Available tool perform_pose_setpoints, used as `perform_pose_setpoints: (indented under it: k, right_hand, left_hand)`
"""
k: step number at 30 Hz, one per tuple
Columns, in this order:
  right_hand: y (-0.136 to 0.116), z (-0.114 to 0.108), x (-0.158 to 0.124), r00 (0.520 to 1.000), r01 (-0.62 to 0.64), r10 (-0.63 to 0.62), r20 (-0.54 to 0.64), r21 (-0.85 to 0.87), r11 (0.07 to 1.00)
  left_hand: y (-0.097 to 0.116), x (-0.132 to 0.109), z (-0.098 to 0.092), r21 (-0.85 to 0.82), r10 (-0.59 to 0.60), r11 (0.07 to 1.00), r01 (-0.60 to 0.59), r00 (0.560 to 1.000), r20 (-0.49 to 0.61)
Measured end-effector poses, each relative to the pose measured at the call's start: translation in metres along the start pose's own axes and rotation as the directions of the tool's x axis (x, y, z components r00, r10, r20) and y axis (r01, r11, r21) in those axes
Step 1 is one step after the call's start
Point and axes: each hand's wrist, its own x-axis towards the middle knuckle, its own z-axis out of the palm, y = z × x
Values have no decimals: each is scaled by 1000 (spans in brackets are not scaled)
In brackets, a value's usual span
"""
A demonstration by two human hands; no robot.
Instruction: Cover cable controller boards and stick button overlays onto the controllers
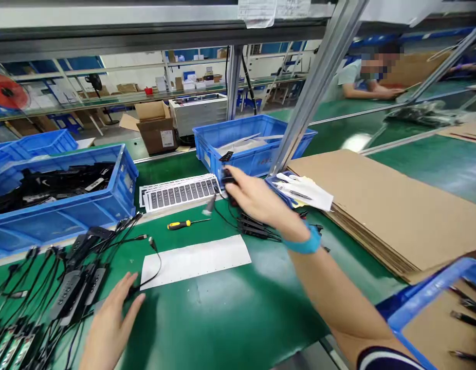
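Observation:
My right hand (253,198), with a blue wristband (303,240), reaches forward with its fingers closed on a small black device (229,180), mostly hidden and blurred. A cable with a grey plug (209,205) hangs near it. A small black label strip (226,156) shows just above the fingertips; whether it touches them I cannot tell. My left hand (112,318) is low on the green bench, thumb and fingers apart, beside a black cable (158,270) that crosses a white sheet (199,259). Grey-black cabled devices (66,295) lie left of it.
Printed label sheets (180,192) and a yellow-black screwdriver (180,224) lie mid-bench. Blue bins (68,216) (253,167) stand behind. Black devices (257,228) lie under my right forearm. Stacked cardboard (377,205) and a blue basket (434,288) occupy the right. A person (361,82) works beyond.

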Motion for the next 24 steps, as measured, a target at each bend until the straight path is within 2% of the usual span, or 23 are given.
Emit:
perform_pose_setpoints:
  k: [3,6,8,10,12,14,16,18,20,21,22,24]
  right_hand:
    - [46,-21,1,978,-86,151,147,-376,922]
    - [69,-9,-9,933,-159,304,193,-534,830]
    - [66,14,-20,936,-147,289,200,-524,839]
    - [52,42,-34,933,-47,189,307,-415,908]
    - [34,70,-49,887,78,25,460,-204,976]
    - [17,92,-62,836,124,-61,545,-79,989]
    - [5,106,-71,811,135,-60,582,-86,987]
    - [-1,111,-74,782,179,-87,617,-89,980]
    - [-3,107,-68,766,260,-174,619,-50,964]
    - [-3,102,-60,779,297,-218,587,-39,954]
    - [-2,95,-49,809,332,-264,526,-37,943]
    - [5,76,-13,888,386,-344,305,-86,919]
  left_hand:
    - [-36,8,3,198,76,978,-68,997,-33]
    - [-54,15,13,323,158,941,-105,977,-142]
    - [-56,19,17,390,213,912,-124,958,-194]
    - [-53,19,16,436,229,891,-125,953,-196]
    - [-45,17,9,463,207,882,-92,957,-204]
    - [-37,15,0,467,185,884,-41,946,-268]
    - [-30,13,-7,450,165,892,27,909,-382]
    - [-29,12,-10,441,153,893,84,867,-474]
    - [-32,13,-9,465,172,880,97,847,-502]
    - [-35,14,-8,481,195,873,83,843,-500]
    - [-39,15,-6,493,223,868,62,839,-497]
    - [-46,17,-1,503,272,864,18,824,-497]
